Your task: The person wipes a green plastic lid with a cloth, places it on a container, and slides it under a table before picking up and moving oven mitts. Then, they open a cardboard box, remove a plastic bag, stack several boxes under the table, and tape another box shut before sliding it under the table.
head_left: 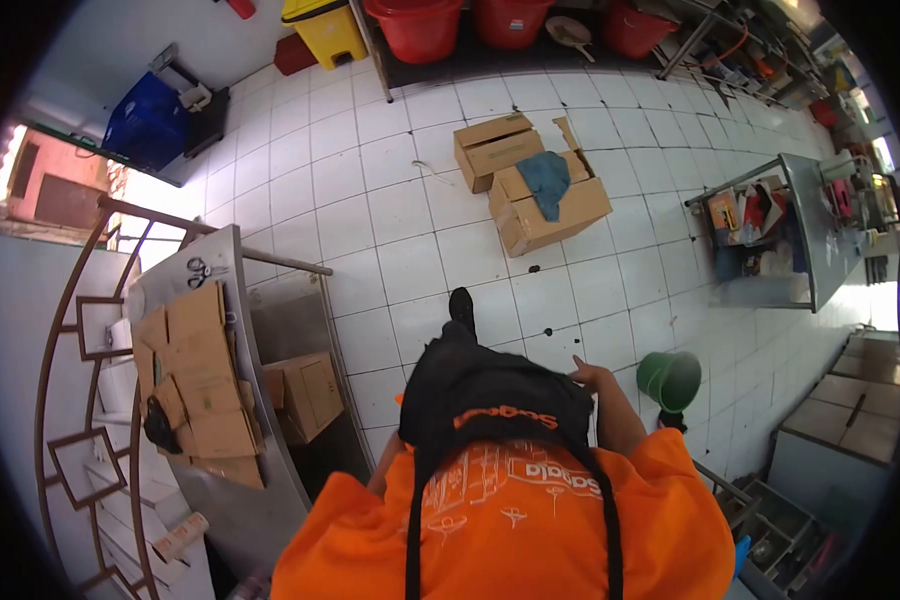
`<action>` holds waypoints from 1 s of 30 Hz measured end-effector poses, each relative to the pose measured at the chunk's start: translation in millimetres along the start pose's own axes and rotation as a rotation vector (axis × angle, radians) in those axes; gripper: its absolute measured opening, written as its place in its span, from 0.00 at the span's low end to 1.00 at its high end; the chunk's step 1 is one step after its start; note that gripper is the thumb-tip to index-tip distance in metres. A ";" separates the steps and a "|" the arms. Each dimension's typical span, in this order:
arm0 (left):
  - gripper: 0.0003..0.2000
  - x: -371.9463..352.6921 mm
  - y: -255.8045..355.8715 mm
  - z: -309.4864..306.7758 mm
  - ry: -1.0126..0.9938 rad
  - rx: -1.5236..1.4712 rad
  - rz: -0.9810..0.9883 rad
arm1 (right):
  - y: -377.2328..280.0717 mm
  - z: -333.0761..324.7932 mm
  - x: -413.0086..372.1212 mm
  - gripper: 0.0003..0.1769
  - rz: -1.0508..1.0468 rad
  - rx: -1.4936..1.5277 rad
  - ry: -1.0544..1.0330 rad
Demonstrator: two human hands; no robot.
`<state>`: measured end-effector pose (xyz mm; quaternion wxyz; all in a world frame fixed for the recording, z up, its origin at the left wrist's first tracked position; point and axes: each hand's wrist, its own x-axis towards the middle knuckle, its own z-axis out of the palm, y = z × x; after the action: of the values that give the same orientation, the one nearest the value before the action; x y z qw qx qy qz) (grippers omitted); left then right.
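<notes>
My right hand [592,376] hangs at the right edge of the black apron [500,390], its fingers apart and nothing visible in them. Behind the apron and the orange sleeve, my left hand is hidden; only part of that forearm shows. On the tiled floor ahead are two cardboard boxes, a smaller one [494,146] and a larger one [560,220] with a blue-green cloth [546,183] draped over its top. A green bucket [668,381] stands on the floor to the right of my right hand.
At left, a metal table [207,262] bears flattened cardboard [202,370] and scissors [206,271], with a box [312,398] on its lower shelf. Red tubs [417,28] and a yellow bin [327,35] line the back. Another metal table [820,225] stands at right.
</notes>
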<state>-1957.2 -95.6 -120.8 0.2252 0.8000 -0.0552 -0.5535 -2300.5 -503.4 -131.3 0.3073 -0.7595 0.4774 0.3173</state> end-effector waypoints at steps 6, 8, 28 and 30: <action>0.17 131.4 143.5 -92.3 0.129 0.544 0.356 | -110.5 -71.5 -3.5 0.30 -0.075 0.796 0.348; 0.14 188.2 199.6 -134.4 0.115 0.840 0.508 | -116.4 -81.2 4.2 0.28 -0.482 0.605 0.106; 0.33 53.3 171.3 105.6 -0.264 -0.526 -0.311 | -85.9 -290.7 148.4 0.15 -0.424 0.271 0.026; 0.34 18.0 147.2 154.3 -0.431 -0.242 -0.446 | -59.2 -282.0 252.4 0.22 -0.413 -0.008 -0.053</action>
<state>-2067.1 -279.2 -118.4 0.1749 0.6244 0.1410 -0.7481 -2106.4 -833.3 -145.3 0.3753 -0.8339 0.3020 0.2692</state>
